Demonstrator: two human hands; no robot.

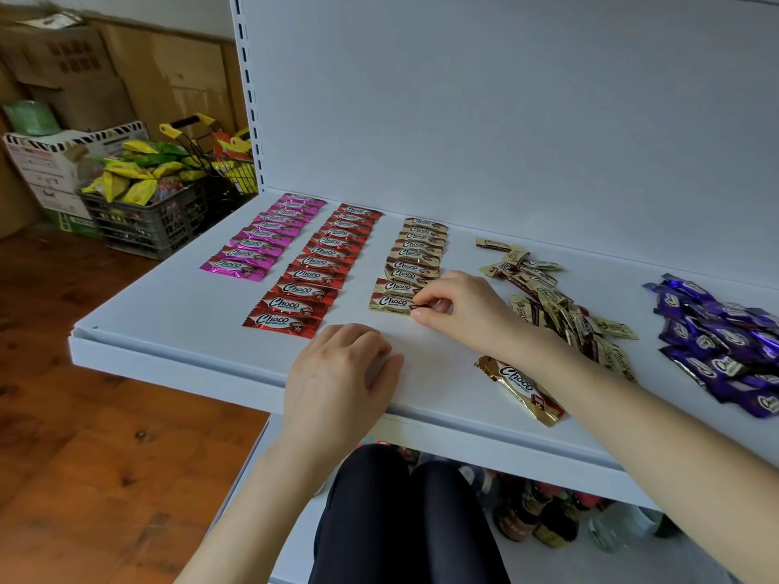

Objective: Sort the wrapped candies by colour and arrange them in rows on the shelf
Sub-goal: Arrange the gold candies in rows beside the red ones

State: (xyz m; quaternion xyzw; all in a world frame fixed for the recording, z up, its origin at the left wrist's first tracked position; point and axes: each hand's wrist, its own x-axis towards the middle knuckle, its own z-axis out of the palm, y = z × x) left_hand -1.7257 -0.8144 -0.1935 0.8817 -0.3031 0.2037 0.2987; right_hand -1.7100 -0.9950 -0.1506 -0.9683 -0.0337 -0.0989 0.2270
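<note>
the white shelf (168,314) is seen bearing everything. a purple heap (721,343) is piled at its right edge, with a gold heap (560,305) beside it. three rows are laid from back to front: the pink row (263,240) nearest the left edge, then the red row (314,267), then the gold row (415,250). the left hand (341,373) is rested near the front edge, fingers loosely bent, nothing held. the frontmost gold candy (390,302) is pinched at its right end by the right hand (459,309).

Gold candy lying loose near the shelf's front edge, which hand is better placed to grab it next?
Probably the right hand: it pinches the front candy of the gold row, and the loose gold candy lies just beside its forearm. The left hand rests on the shelf farther left, by the red row.
</note>
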